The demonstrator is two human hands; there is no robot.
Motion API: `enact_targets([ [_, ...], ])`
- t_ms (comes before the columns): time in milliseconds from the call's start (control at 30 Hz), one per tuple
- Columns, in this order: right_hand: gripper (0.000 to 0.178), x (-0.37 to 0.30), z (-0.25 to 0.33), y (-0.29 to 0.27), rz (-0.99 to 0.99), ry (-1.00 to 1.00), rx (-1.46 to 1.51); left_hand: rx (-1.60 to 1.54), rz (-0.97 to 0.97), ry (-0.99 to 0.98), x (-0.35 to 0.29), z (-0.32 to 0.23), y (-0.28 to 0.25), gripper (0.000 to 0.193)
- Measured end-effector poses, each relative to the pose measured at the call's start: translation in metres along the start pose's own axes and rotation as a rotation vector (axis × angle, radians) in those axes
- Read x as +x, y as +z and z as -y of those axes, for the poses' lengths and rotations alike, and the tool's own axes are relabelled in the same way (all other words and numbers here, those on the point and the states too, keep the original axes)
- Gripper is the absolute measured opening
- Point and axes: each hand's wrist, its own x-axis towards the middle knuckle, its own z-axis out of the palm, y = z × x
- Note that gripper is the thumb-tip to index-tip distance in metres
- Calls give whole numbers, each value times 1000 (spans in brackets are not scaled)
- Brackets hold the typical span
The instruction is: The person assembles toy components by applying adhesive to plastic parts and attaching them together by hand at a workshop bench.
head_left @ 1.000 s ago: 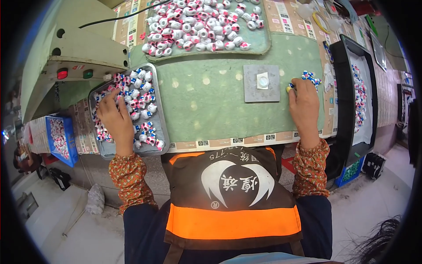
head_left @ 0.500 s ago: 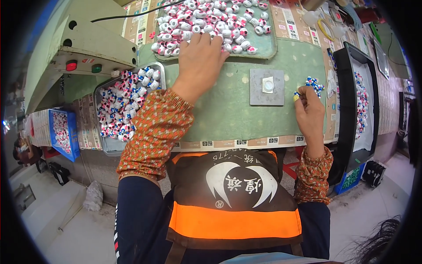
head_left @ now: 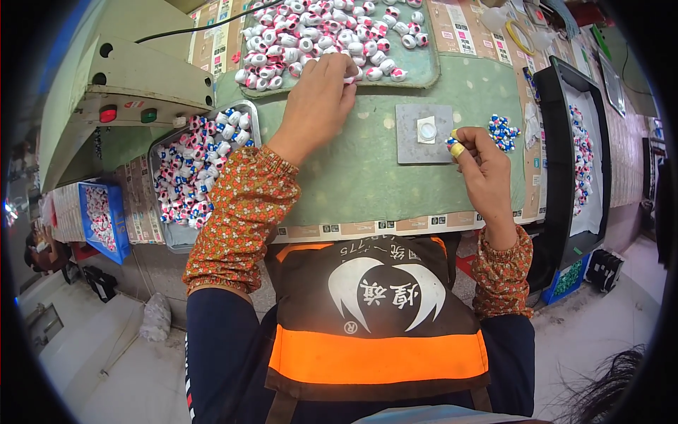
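Note:
My left hand (head_left: pixel 319 99) is at the near edge of a tray (head_left: pixel 432 74) heaped with small white-and-pink rounded plastic pieces (head_left: pixel 289 55). Its fingers are curled, and a bit of one white-and-pink piece (head_left: pixel 349 80) shows between them. My right hand (head_left: pixel 486 169), with yellow covers on thumb and fingertip, pinches a small blue-and-white piece (head_left: pixel 450 143). That hand is just right of a square grey metal plate (head_left: pixel 408 150) bearing a round, pale holder (head_left: pixel 426 130). A little pile of blue-and-white pieces (head_left: pixel 503 133) lies on the green mat beyond my right hand.
At left, a metal tray (head_left: pixel 255 119) holds pieces in pink, white and blue, beneath a machine housing (head_left: pixel 148 85) with red and green buttons. A black bin (head_left: pixel 563 162) of small pieces stands at right. A blue crate (head_left: pixel 119 212) sits far left.
My right hand has moved left from the small pile toward the metal plate, carrying a blue-and-white piece. My left hand has closed around a white-and-pink piece and drawn slightly nearer.

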Motion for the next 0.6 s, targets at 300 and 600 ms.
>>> enact_targets([
  [300, 14, 14, 1, 11, 25, -181, -233, -828, 73, -409, -34, -41, -48, 22],
  [600, 20, 28, 1, 25, 79, -414, -525, -1452, 153, -724, -94, -77, -42, 34],
])
